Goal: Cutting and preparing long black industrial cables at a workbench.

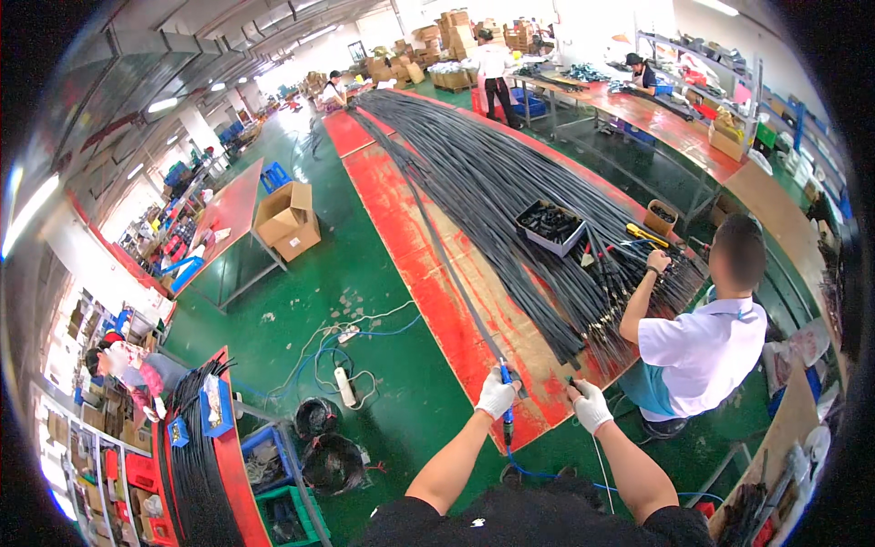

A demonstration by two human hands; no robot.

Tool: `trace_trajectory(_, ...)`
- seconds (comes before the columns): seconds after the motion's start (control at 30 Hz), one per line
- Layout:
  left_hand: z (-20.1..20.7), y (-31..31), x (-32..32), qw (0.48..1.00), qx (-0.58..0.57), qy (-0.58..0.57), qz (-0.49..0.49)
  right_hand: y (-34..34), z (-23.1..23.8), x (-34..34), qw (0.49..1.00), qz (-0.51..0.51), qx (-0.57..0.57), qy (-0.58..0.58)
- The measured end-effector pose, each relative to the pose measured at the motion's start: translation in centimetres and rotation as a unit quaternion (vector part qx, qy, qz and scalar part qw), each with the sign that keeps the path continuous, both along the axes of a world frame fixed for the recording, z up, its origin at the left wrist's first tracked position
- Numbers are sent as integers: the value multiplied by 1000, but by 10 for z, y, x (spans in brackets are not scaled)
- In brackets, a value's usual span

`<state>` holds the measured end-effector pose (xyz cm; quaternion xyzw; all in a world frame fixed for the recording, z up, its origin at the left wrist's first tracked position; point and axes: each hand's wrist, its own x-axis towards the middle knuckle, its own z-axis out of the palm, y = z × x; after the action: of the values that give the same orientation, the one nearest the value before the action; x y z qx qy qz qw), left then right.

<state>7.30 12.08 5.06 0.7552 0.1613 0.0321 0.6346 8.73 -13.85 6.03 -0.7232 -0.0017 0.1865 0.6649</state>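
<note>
My left hand [497,396], in a white glove, is closed around a slim blue and black hand tool [508,421] at the front end of the long table. A blue hose [533,473] runs from the tool's lower end. Right above that hand lies the end of a single long black cable [480,325]. My right hand [591,407], also gloved, is closed with its fingertips together near the table's front edge. A white cord [602,469] hangs beneath it; what its fingers grip is too small to name. Many black cables [474,182] cover the table to the right.
A co-worker [706,337] sits close on my right, arm over the cable ends. On the cables stand a white box of black parts [551,226] and a yellow tool [646,235]. Bins [328,463], a power strip [344,387] and loose cords lie on the floor to my left.
</note>
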Motion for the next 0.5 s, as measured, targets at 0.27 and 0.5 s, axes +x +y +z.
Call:
trace_trajectory(0.27,-33,-30,17,999,44,32,5,-38,89,10,975,-50,-84,-199)
trace_trajectory(0.5,-24,-73,38,993,72,64,63,-118,51,-50,997,-47,-21,-65)
